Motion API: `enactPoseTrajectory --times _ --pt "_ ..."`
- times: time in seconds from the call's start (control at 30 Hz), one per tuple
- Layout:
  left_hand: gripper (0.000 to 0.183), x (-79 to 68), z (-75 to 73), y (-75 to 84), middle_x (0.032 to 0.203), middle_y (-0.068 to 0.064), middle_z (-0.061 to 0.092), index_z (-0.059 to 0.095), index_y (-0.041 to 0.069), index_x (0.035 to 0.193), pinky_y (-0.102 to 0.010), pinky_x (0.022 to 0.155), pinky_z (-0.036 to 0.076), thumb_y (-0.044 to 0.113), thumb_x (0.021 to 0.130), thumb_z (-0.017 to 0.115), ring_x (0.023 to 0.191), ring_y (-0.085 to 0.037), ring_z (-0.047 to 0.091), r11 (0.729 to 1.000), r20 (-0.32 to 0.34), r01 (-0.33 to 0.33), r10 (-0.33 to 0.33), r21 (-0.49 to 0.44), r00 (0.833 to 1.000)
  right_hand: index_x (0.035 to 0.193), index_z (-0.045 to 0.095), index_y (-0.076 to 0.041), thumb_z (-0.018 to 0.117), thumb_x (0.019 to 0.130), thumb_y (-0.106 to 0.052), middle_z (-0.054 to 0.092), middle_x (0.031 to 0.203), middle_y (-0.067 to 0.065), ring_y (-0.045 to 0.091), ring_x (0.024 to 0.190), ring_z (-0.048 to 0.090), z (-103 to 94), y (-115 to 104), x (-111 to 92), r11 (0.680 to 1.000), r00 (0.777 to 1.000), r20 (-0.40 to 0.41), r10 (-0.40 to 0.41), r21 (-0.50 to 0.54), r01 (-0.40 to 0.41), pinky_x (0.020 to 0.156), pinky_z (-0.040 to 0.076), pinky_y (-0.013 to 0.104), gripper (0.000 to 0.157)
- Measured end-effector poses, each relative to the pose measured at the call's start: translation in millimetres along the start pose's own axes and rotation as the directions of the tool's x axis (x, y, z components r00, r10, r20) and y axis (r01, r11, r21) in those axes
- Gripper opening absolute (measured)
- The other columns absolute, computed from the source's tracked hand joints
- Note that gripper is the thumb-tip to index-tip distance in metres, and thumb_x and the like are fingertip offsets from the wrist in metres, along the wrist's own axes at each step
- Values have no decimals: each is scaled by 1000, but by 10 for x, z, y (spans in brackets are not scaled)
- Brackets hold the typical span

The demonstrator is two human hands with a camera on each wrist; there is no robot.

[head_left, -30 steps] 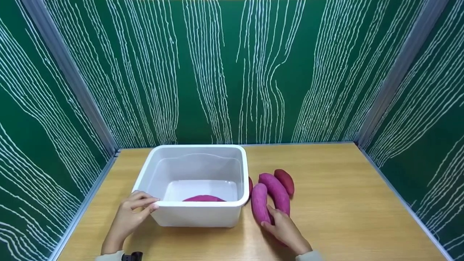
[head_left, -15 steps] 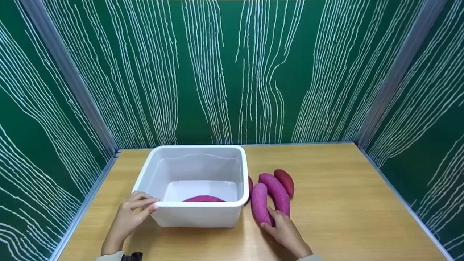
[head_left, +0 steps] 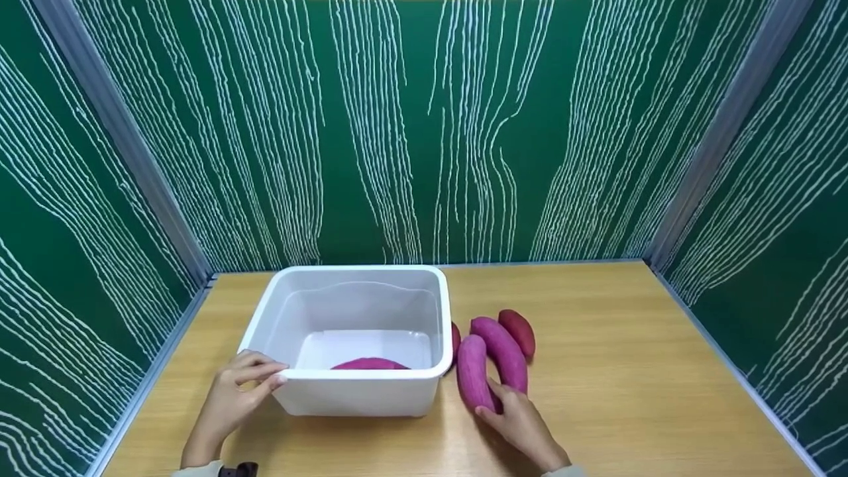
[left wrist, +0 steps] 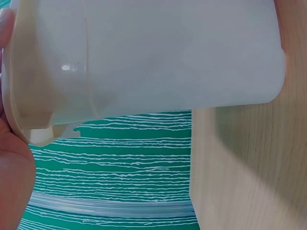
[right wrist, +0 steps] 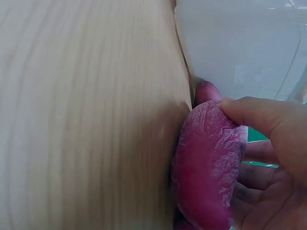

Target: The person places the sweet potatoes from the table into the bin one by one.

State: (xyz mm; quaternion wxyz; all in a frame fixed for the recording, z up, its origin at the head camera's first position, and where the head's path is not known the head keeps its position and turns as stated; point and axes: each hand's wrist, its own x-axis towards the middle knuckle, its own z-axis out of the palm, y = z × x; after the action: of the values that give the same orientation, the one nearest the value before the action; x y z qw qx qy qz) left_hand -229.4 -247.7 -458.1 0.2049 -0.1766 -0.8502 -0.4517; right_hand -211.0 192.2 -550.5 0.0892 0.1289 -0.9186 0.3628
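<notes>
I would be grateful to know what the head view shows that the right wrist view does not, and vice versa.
Only the head view shows the left hand holding the rim of the white tub at its near left corner, and the purple piece inside the tub.
Only the right wrist view shows the palm side of the right hand and wrinkled, whitish patches on the sweet potato it holds.
Both show that grip, part of the tub's outside and the wooden tabletop.

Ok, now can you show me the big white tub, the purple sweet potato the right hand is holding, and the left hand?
White tub [head_left: 358, 395]: head view, on its front wall.
Held purple sweet potato [head_left: 472, 371]: head view, on its middle.
Left hand [head_left: 236, 391]: head view, on the middle of the hand.
</notes>
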Motion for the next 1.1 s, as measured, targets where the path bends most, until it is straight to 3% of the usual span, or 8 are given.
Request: enactPoseTrajectory --times 0.2,0.4,0.5,0.7,0.93,1.1 --pt "19 -3 20 9 82 5 67 78 5 85 -14 71 43 -9 71 80 78 -12 55 999 -20 -37 36 -25 999 126 56 12 77 83 -12 65 110 23 33 101 63 -6 9 -9 998 1000 -7 -5 58 5 86 49 48 53" --pt "20 -9 13 207 79 -5 67 75 -4 82 -13 70 42 -17 67 78 76 -14 55 993 -51 -113 111 -35 993 126 55 14 76 84 -13 66 102 14 19 85 59 -10 11 9 992 999 16 40 117 -42 74 51 34 55" --pt "20 -12 13 209 80 -4 67 76 -3 82 -13 71 42 -17 68 78 77 -13 54 995 -51 -91 89 -36 995 126 53 16 76 84 -13 66 105 19 19 83 60 -4 24 18 982 997 34 66 176 -71 71 52 30 56" --pt "20 -16 28 1 82 3 67 78 6 83 -14 73 43 -10 71 80 80 -12 55 999 -31 -16 15 -38 999 129 50 16 74 87 -16 59 119 32 29 94 64 -7 32 18 949 992 67 109 289 -124 74 53 29 58" --pt "17 1 13 -13 84 7 67 79 9 85 -15 74 44 -3 74 81 81 -12 55 999 -16 20 -21 -34 1000 132 49 14 73 88 -21 59 123 26 30 103 61 -55 5 11 912 984 63 166 370 -178 82 51 31 61" --pt "18 2 18 7 84 9 66 79 10 86 -16 76 45 -2 74 81 83 -12 56 999 -7 49 -49 -20 999 135 50 9 73 89 -26 60 123 21 25 103 58 -83 1 28 903 974 73 215 366 -226 84 49 32 62"
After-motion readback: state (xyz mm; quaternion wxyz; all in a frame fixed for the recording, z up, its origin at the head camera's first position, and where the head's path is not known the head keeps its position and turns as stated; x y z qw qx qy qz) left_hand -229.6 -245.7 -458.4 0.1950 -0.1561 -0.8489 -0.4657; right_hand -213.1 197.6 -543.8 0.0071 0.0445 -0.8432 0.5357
